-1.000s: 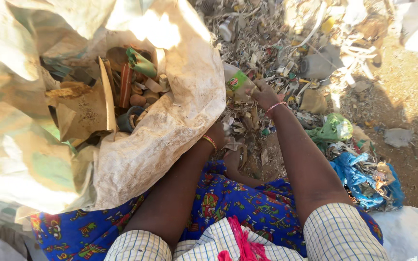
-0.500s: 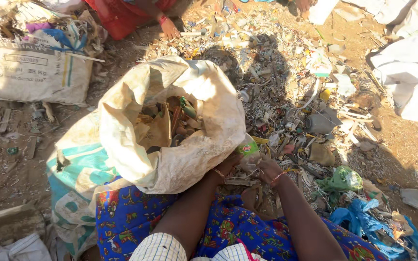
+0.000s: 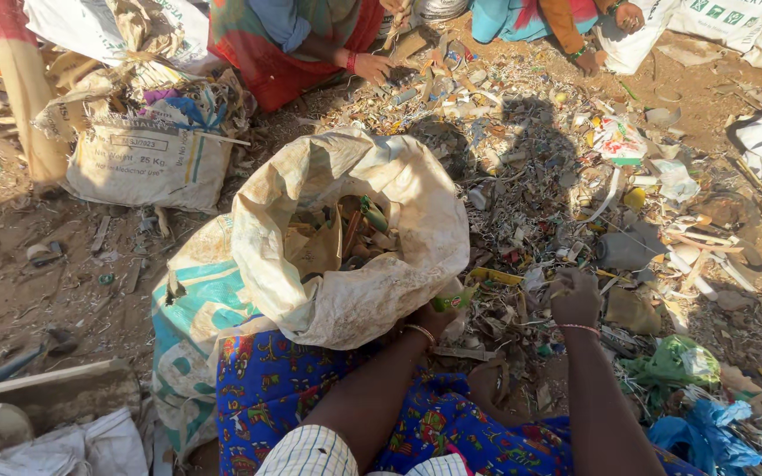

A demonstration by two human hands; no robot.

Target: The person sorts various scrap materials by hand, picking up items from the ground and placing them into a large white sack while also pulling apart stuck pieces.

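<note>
A small green-and-yellow plastic piece [image 3: 453, 301] is held in the curled fingers of the left hand [image 3: 431, 319], just beside the folded rim of the large, cream-coloured woven sack [image 3: 416, 220], whose mouth gapes open and shows cardboard scraps and bits of green plastic inside. The right hand [image 3: 575, 298] is lowered onto the litter heap of paper strips and plastic fragments [image 3: 522, 203], its fingers bunched narrowly, as if pinched on some small scrap; what is gripped cannot be told. For the sorting to be done well, it is judged that the sack's mouth should be kept propped wide, the green piece carried clear over the rim before release, and scraps picked singly so that dirt is left behind. Farther off, another person's hand [image 3: 372, 67] is seen working at the far edge of the same heap.
</note>
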